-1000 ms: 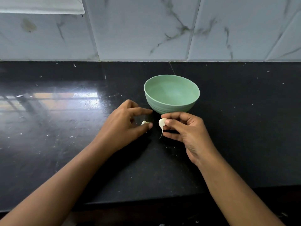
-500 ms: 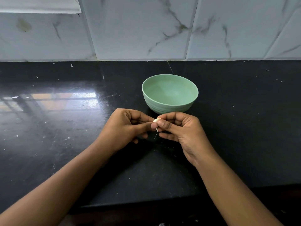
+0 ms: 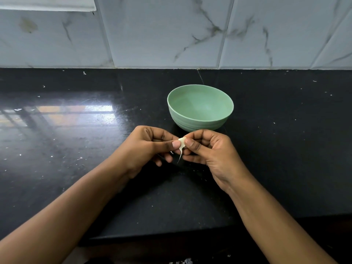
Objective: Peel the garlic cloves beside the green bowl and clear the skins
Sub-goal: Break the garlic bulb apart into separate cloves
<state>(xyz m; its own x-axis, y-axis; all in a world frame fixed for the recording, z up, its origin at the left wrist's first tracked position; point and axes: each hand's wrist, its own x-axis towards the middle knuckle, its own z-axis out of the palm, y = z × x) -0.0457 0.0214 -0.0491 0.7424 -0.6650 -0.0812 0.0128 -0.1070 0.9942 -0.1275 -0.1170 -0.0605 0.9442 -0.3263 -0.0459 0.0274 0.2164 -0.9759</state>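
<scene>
Pale clove [image 3: 182, 142] is pinched between the thumbs and curled fingers of left hand [image 3: 152, 147] and right hand [image 3: 207, 151], above the counter [image 3: 276, 149], just before the bowl [image 3: 200, 109]

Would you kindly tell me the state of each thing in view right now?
green bowl: upright on the counter, empty.
garlic clove: pinched between both hands, with a skin strand hanging below.
left hand: fingers curled, thumb pinching the clove.
right hand: fingers curled, thumb pinching the clove.
counter: dark, glossy, speckled with pale flecks.
</scene>
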